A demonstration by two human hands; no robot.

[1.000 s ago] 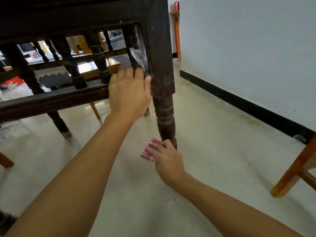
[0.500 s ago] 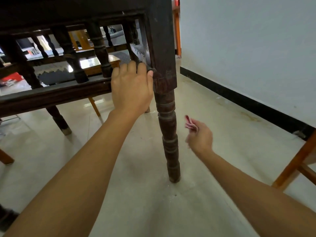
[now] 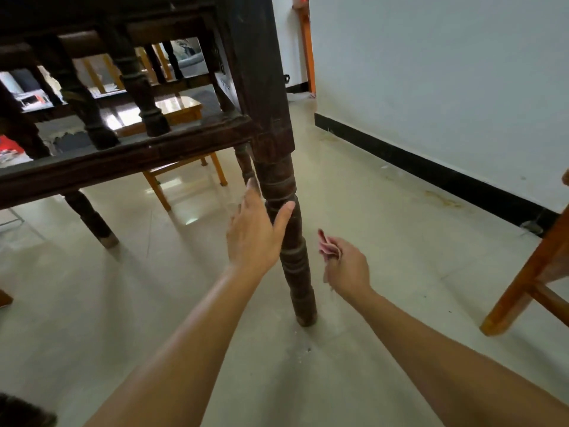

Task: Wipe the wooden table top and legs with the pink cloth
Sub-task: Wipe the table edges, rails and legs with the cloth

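Observation:
A dark wooden table fills the upper left, seen from below its rail [image 3: 123,163] with turned spindles. Its near turned leg [image 3: 295,257] stands on the floor at the centre. My left hand [image 3: 255,232] is open against the leg's left side, thumb touching the wood, fingers pointing up. To the right of the leg, apart from it, my right hand [image 3: 346,268] is shut on the folded pink cloth [image 3: 326,245], which sticks up from my fingers. The table top is out of sight above.
A white wall with a black skirting [image 3: 431,177] runs along the right. An orange wooden chair leg [image 3: 529,272] stands at the right edge. A light wooden stool [image 3: 181,171] sits beyond the table, and another dark table leg [image 3: 92,217] stands at left. The floor is pale tile.
My left hand has let go of the table's corner rail and dropped down to the leg. My right hand moved from the leg's left base round to its right side with the cloth.

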